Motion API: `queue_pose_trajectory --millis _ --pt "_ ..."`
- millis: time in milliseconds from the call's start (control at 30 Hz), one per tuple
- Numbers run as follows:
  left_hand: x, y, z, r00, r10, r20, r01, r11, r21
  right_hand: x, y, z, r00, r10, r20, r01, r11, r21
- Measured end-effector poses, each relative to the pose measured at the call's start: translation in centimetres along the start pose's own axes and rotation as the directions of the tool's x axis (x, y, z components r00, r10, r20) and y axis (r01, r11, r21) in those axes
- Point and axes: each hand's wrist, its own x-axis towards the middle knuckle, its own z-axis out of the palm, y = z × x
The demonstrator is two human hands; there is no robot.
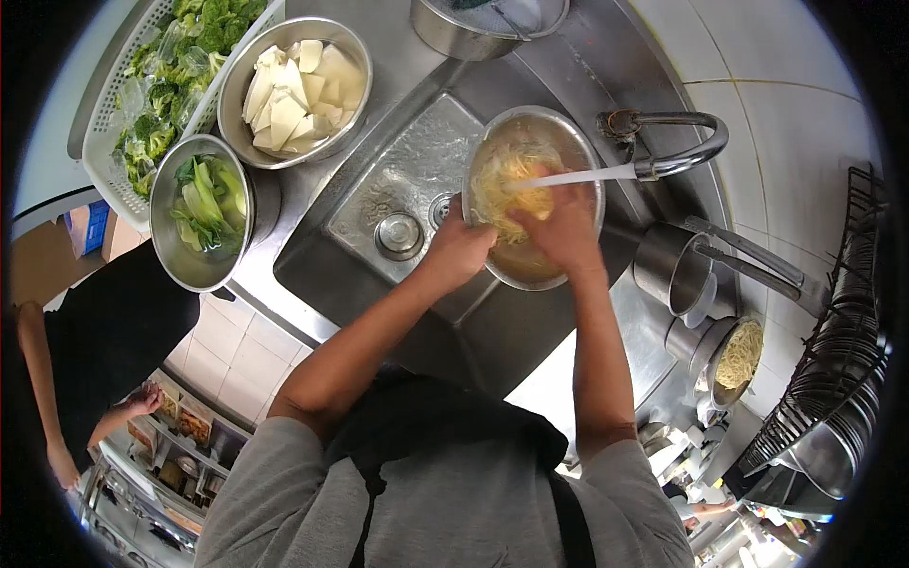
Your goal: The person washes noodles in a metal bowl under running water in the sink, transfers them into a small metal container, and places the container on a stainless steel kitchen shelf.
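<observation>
My left hand (458, 251) grips the near-left rim of a round metal bowl (592, 156) held over the sink. Thin yellow noodle-like strands (511, 189) lie in water inside the bowl. Among them is my right hand (566, 230), its fingers partly under the strands and smeared by motion, so I cannot tell whether they close on any. A stream of water (592, 176) runs from the chrome faucet (696, 142) into the bowl, beside my right hand.
Left of the metal sink (365, 194) stand a bowl of white tofu-like slices (303, 95), a bowl of leafy greens (206, 204) and a basket of broccoli (156, 104). Right are pots, tongs (757, 256), noodles (739, 355) and a plate rack (824, 379). Another person (114, 331) stands left.
</observation>
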Motion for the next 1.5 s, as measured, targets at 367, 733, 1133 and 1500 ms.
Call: queue_pose_trajectory --millis 367,733,1133,1500 --pt "0.4 -0.6 -1.6 0.992 0.111 0.058 -0.123 0.948 0.294 2.0 0.3 -1.2 0.963 0.255 0.082 -0.266 0.867 0.422" --pt "0.8 0.1 -1.9 0.998 -0.037 -0.042 0.040 0.995 0.086 1.3 -0.9 -4.4 0.916 0.377 0.136 -0.341 0.557 0.757" --pt "0.3 0.6 -0.9 0.999 -0.017 0.042 0.008 0.978 0.206 0.6 -1.2 -1.2 0.989 -0.013 -0.146 0.078 0.891 0.448" --pt "1.7 0.0 -2.6 0.993 0.107 0.046 -0.117 0.915 0.385 2.3 -0.3 -1.0 0.975 0.200 0.099 -0.223 0.912 0.345"
